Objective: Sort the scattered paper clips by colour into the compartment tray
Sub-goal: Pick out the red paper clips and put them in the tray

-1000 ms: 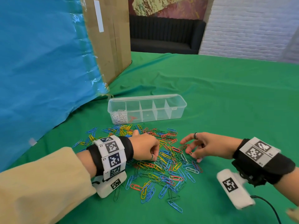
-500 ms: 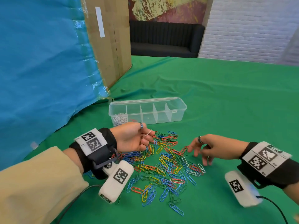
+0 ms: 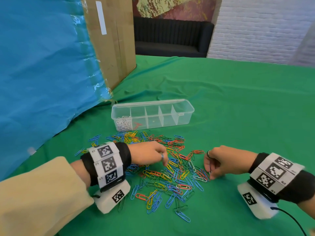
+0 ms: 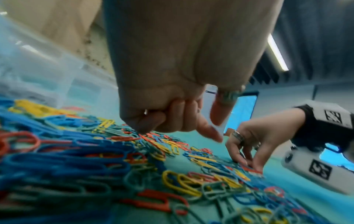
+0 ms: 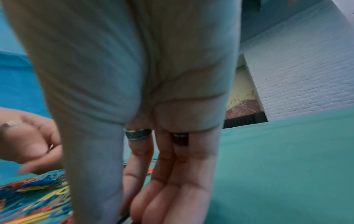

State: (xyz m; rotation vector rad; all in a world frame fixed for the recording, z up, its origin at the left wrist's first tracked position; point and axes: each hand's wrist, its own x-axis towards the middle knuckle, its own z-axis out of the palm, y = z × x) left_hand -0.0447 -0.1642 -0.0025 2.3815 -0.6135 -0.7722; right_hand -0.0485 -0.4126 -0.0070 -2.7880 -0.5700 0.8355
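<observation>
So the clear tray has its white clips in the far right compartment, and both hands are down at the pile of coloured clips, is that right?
Not quite. In the head view the white clips lie in the far left compartment of the clear tray, not the far right, which looks empty. The rest holds: the left hand and the right hand are both down at the pile of coloured clips.

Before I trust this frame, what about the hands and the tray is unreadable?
- Right hand: the fingertips meet the paper clip pile; the head view is too small, and in the right wrist view the palm hides the pinch.
- Left hand: possible glint between curled fingers; the left wrist view is blurred.
- Compartment tray: the red clip count is too small to tell.
</observation>
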